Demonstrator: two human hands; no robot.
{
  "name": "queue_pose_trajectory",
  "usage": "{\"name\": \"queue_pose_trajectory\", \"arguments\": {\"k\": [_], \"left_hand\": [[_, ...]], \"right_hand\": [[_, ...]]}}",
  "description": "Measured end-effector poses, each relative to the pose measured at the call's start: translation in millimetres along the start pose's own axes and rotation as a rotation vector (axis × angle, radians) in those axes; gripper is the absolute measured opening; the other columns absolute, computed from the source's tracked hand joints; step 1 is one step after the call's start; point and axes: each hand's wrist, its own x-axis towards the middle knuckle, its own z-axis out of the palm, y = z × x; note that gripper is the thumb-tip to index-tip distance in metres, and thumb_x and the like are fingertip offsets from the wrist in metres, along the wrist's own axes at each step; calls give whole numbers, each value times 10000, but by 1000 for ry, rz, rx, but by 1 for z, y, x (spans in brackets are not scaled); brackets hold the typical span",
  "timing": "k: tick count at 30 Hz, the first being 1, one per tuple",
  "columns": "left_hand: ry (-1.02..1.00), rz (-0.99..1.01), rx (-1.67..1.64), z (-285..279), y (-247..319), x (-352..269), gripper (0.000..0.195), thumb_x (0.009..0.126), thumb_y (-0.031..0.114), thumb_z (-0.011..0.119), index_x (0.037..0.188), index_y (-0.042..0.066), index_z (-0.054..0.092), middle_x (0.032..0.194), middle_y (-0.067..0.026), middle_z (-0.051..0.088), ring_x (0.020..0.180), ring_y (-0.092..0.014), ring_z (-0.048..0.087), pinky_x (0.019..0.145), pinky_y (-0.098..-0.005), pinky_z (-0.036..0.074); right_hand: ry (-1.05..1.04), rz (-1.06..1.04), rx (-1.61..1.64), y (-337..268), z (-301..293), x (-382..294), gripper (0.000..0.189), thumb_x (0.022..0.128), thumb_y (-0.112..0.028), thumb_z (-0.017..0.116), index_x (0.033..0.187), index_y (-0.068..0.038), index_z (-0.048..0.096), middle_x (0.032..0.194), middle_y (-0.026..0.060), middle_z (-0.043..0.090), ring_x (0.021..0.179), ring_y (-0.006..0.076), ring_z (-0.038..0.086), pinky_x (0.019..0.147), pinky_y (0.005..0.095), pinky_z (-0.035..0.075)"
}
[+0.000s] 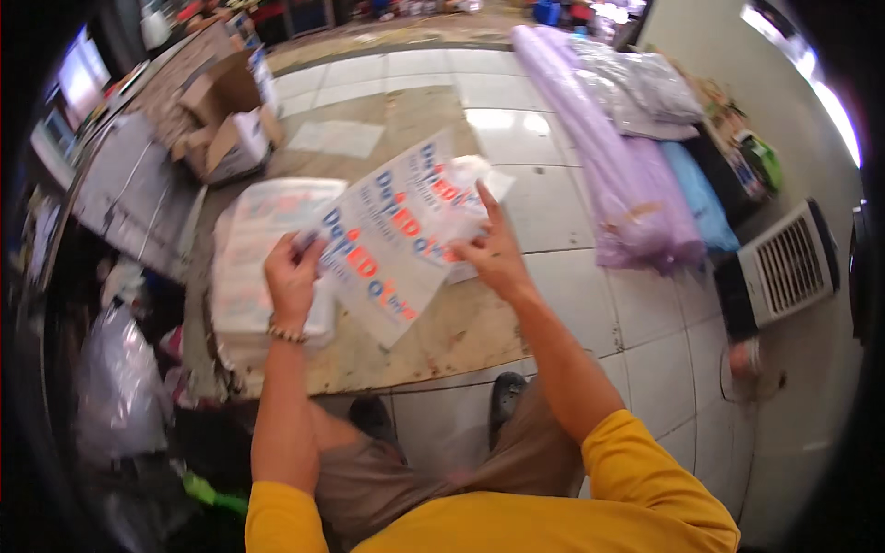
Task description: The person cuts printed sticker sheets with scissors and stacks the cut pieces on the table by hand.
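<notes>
A white sheet, perhaps paper or thin plastic (pixel 387 276), printed with repeated blue and red lettering, is tilted above a low wooden board (pixel 429 352). My left hand (pixel 294 266), with a beaded bracelet at the wrist, grips the sheet's left edge between thumb and fingers. At the opposite edge, my right hand (pixel 494 256) holds the sheet with its thumb on the printed face and the index finger pointing up. A crumpled white part (pixel 473 169) bunches beside that finger. Under and beyond my left hand lies a thick stack of similar printed sheets (pixel 256 269).
An opened cardboard box (pixel 228 131) stands at the back left, near a flat white sheet (pixel 339 138). Purple plastic-wrapped rolls (pixel 601 166) lie on the tiled floor (pixel 567 290) at right, near a vented white appliance (pixel 788 269). Plastic bags (pixel 121 387) are at lower left.
</notes>
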Motion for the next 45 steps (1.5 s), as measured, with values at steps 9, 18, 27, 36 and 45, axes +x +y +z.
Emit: {"name": "queue_pose_trajectory", "arguments": {"k": [9, 18, 27, 36, 45], "left_hand": [[48, -12, -74, -16, -28, 12, 157, 925, 138, 775, 989, 8, 715, 761, 8, 672, 608, -55, 578, 541, -238, 462], [371, -194, 598, -177, -46, 0, 346, 818, 345, 813, 1016, 63, 782, 899, -154, 773, 833, -299, 753, 743, -387, 574], [-9, -850, 778, -269, -64, -62, 277, 802, 242, 844, 845, -16, 753, 714, -94, 706, 545, -172, 640, 498, -343, 501], [34, -1039, 679, -248, -27, -82, 398, 772, -20, 833, 1103, 18, 616, 797, -101, 701, 523, -167, 570, 411, -342, 387], [11, -939, 794, -246, -40, -91, 505, 690, -92, 855, 1065, 29, 540, 754, -100, 615, 543, -180, 557, 404, -364, 407]], "right_hand": [[-30, 153, 103, 1, 49, -23, 474, 900, -68, 704, 1367, -97, 630, 1047, 58, 685, 833, 82, 583, 766, 235, 480], [-53, -122, -184, 0, 8, 4, 389, 830, 110, 556, 1177, 9, 699, 1171, 96, 715, 1052, 149, 664, 906, 306, 528], [-261, 46, 58, -63, -67, 1, 646, 617, 42, 541, 1256, -5, 626, 1059, 157, 685, 931, 211, 697, 806, 311, 570], [-818, 237, -520, -97, -42, 44, 934, 609, 53, 669, 1486, -233, 523, 1138, 149, 681, 791, 173, 651, 607, 287, 544], [-905, 361, -1427, -82, 2, 80, 927, 762, 85, 594, 1599, -237, 357, 1302, 231, 666, 863, 298, 764, 695, 386, 599]]}}
